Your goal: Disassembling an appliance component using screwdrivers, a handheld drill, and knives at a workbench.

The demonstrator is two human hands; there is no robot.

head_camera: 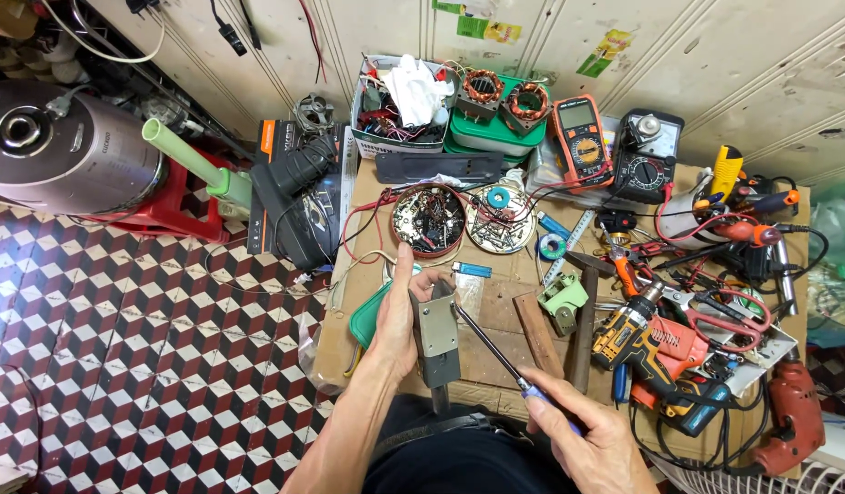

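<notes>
right hand [578,430] at five o'clock grips a screwdriver [486,343], its tip touching the grey metal part [436,334] that the left hand [400,316] clasps upright over the bench [496,306] centre.

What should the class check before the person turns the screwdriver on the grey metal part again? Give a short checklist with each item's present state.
1. Left hand wraps the grey metal part firmly: ok.
2. Right hand grips the screwdriver by its handle: ok.
3. Screwdriver tip meets the part's upper edge: ok.
4. Tip seated in a screw head: cannot tell, too small.
5. Part steadied on the bench: not ok, it is held above the lap.
6. Cordless drill lies apart from both hands: ok.
</notes>
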